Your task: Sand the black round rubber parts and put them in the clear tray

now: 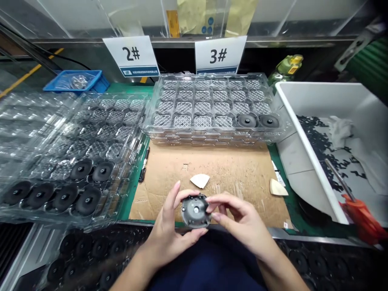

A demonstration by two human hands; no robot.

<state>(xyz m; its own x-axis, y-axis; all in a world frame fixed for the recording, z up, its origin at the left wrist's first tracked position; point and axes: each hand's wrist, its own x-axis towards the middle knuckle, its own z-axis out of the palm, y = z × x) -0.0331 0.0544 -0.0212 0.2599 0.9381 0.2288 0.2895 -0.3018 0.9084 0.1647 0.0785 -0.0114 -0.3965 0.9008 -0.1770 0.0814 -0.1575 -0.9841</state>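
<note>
between two hands (pixel 172 228) (pixel 244 218), one dark disc (pixel 191 214)

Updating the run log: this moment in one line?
Left hand: holding round black part | Right hand: fingers at part's edge | Top clear tray: two black discs

Bright light glints off the clear trays (pixel 194 130) while edges blur.

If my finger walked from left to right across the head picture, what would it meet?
Blue plastic bin, slim black marker pen, left hand, round dark-grey plastic part, right hand, rightmost cream wedge-shaped piece, large white plastic tub.
</note>
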